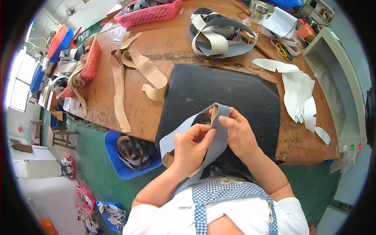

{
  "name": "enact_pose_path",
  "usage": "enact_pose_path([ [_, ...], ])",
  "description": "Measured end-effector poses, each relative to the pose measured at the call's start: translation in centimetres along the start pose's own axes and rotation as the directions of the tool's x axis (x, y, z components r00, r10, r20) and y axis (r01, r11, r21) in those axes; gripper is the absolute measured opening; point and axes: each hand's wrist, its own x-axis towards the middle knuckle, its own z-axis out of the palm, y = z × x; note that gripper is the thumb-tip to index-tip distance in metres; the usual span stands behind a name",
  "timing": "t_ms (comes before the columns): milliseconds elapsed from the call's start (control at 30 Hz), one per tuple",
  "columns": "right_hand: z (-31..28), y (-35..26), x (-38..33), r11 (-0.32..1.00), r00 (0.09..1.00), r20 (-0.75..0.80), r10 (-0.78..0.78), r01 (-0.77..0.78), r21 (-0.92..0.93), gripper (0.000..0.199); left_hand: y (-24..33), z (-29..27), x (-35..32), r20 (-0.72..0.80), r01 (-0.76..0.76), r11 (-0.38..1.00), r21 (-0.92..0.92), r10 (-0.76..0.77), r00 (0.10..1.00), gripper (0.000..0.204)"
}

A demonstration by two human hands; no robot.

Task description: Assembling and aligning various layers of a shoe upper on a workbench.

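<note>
A grey-blue strip with a tan inner side (220, 138) is bent into a loop in front of my body, over the near edge of a black mat (231, 88). My left hand (192, 147) pinches the strip near the middle, thumb and forefinger pressed together. With the fingers of my right hand (239, 131) I grip the upper bend of the loop, thumb on the grey outer face and fingers behind it. One side of the strip runs down to the left behind my left hand. Its lower end is partly hidden by my wrist.
Tan strips (147, 70) lie left of the mat, and a coil of grey and cream strips (219, 37) beyond it. White cut pieces (297, 90) are at right, beside a grey machine housing (337, 78). A blue basket (117, 166) of strips stands below the table's left edge.
</note>
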Motion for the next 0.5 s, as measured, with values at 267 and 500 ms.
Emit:
enact_pose_path([
  [267,-0.4,0.3,0.4,1.000,1.000,-0.010,-0.020,0.020,0.009,0.018,-0.4,0.3,-0.8,-0.038,-0.034,0.999,-0.025,0.033,0.999,0.015],
  [500,0.3,-0.2,0.9,0.998,1.000,0.025,0.016,-0.018,0.064,0.022,0.1,0.5,0.4,-0.053,0.004,0.998,-0.058,-0.007,0.999,0.015],
])
